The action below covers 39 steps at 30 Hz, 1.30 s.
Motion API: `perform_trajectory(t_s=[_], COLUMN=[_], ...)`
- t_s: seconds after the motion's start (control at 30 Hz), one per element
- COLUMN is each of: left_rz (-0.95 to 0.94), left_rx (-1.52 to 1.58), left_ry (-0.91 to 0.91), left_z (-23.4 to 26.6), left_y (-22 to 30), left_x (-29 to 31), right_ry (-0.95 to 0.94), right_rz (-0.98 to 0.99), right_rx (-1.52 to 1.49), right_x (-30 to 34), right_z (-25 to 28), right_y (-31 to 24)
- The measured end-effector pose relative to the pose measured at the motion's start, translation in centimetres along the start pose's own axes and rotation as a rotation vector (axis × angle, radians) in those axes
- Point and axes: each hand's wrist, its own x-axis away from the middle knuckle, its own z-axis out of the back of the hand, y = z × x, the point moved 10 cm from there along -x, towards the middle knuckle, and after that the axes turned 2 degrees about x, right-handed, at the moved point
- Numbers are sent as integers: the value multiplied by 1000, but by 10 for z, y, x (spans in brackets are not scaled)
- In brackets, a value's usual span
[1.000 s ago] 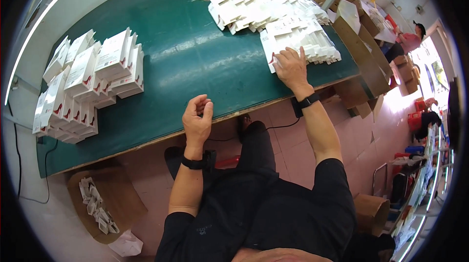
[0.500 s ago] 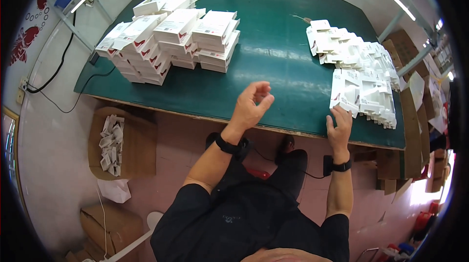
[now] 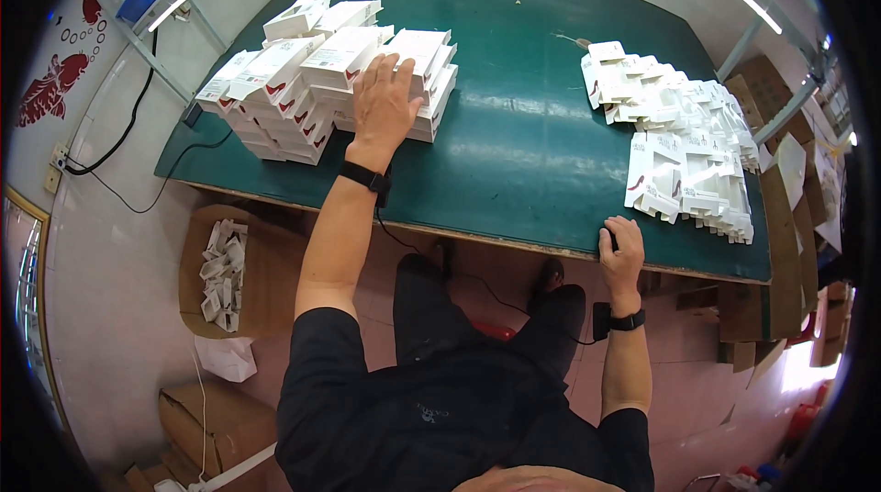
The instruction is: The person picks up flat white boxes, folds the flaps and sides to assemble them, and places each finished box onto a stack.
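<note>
My left hand (image 3: 384,111) reaches to the front of a stack of white folded boxes (image 3: 344,53) at the left of the table. Its fingers are spread over the right part of the stack and hide some boxes there; whether they touch cannot be told. My right hand (image 3: 622,249) rests at the front table edge, loosely curled with the thumb apart and nothing visible in it. Just beyond it lie overlapping flat white cartons (image 3: 653,171) with clear windows, part of a larger spread pile (image 3: 633,88) at the right.
A green-topped table (image 3: 523,143) fills the middle. Below its left side stands an open cardboard box (image 3: 262,281) of small white pieces (image 3: 223,276). Cardboard boxes (image 3: 785,244) crowd the right side. A black cable (image 3: 138,116) runs along the left wall.
My left hand has moved left and away from me, from above the table's middle to the box stack, its fingers spreading. My right hand has drawn back from the flat cartons to the table edge.
</note>
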Motion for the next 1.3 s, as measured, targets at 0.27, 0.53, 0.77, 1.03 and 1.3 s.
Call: perform_trajectory(t_s=[0.27,0.53,0.77,1.03,1.3], left_rz=[-33,-88,-189,-253,286], left_rx=[-51,70,335,505,1128], left_ry=[-17,229,275,112,-39], left_z=[-27,19,59,30,-7], left_y=[-5,21,138,206,153], left_x=[1,8,55,119,113], right_ry=[0,30,-145,-296,-245], right_rz=[-9,-69,-505,-825,-809], right_rx=[-4,-60,-947,-1552,-1306], right_x=[-1,-2,-11,-16,-15], right_z=[3,6,-49,-106,-99], right_y=[-4,5,-31,-85,-41])
